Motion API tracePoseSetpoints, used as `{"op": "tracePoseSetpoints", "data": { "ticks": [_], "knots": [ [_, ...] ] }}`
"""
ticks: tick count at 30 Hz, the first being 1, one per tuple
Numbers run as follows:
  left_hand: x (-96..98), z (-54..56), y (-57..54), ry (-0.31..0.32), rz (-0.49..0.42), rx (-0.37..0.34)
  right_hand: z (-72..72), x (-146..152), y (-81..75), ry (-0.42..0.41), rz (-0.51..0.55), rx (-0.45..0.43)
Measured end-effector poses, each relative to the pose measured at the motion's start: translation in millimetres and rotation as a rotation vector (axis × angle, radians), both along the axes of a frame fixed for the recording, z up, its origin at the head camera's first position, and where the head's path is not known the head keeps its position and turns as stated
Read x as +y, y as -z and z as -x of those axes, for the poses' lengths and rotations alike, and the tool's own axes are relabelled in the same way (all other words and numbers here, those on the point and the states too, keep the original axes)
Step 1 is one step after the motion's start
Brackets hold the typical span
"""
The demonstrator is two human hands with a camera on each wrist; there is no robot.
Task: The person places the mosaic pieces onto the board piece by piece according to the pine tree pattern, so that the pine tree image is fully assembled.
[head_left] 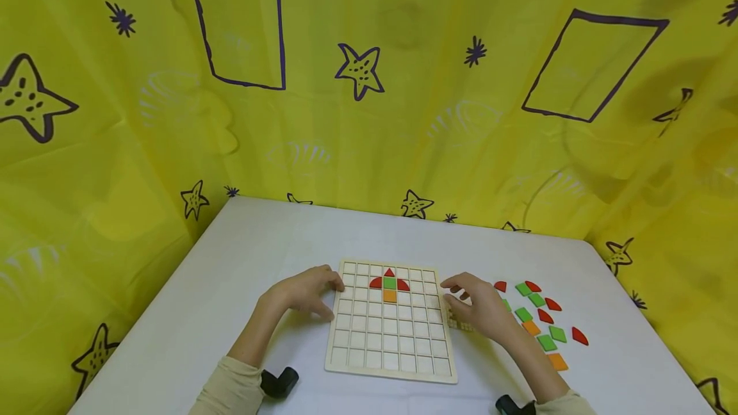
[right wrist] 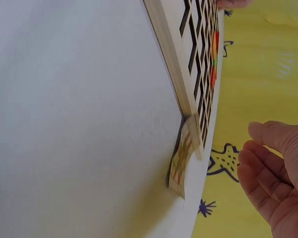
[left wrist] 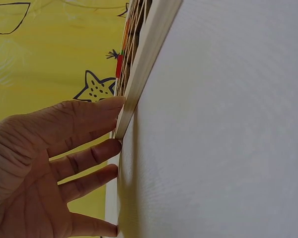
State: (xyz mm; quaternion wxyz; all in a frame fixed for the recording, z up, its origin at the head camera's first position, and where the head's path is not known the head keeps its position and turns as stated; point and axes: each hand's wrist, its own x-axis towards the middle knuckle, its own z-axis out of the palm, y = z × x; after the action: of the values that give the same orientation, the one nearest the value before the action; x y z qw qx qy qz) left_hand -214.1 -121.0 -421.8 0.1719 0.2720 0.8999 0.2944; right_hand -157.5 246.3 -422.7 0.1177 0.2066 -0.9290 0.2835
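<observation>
A pale wooden grid board [head_left: 373, 341] lies on the white table. Set into its upper cells are a red triangle [head_left: 389, 272], a green square [head_left: 390, 283], an orange square [head_left: 389, 296] and red quarter-round pieces [head_left: 376, 283] on either side of the green one. My left hand [head_left: 304, 290] is at the board's left edge, thumb and fingertips against the rim, fingers fairly straight. Over by the right edge, my right hand [head_left: 478, 306] hovers with loosely bent fingers and nothing in them. Below it a thin patterned card [right wrist: 180, 166] sticks out at the board's edge.
Loose red, green and orange pieces [head_left: 557, 333] lie scattered on the table [head_left: 277, 229] to the right, partly behind the right forearm. A yellow curtain with drawn stars [head_left: 360, 72] stands around the table. Dark wrist devices [head_left: 280, 382] sit near both sleeves.
</observation>
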Motion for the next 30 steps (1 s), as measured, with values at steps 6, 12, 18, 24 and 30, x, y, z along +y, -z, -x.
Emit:
{"op": "tracePoseSetpoints", "data": {
  "ticks": [6, 12, 18, 24, 30],
  "knots": [
    [-0.1, 0.1, 0.9, 0.003, 0.007, 0.011, -2.6, 14.0, 1.3, -0.015, -0.001, 0.144],
    [0.6, -0.1, 1.6, 0.0, 0.019, 0.004, -8.2, 25.4, 1.5, 0.002, -0.003, 0.145],
    [1.4, 1.2, 0.8, -0.005, 0.019, 0.001, -14.1, 39.9, 0.7, 0.092, -0.027, 0.089],
    [1.5, 1.6, 1.3, 0.002, 0.027, 0.004, -18.7, 58.6, 6.3, 0.102, -0.029, 0.139],
    [1.6, 0.6, -0.8, -0.007, 0.035, 0.0, -21.7, 75.1, 6.3, 0.17, -0.019, -0.065]
  ]
}}
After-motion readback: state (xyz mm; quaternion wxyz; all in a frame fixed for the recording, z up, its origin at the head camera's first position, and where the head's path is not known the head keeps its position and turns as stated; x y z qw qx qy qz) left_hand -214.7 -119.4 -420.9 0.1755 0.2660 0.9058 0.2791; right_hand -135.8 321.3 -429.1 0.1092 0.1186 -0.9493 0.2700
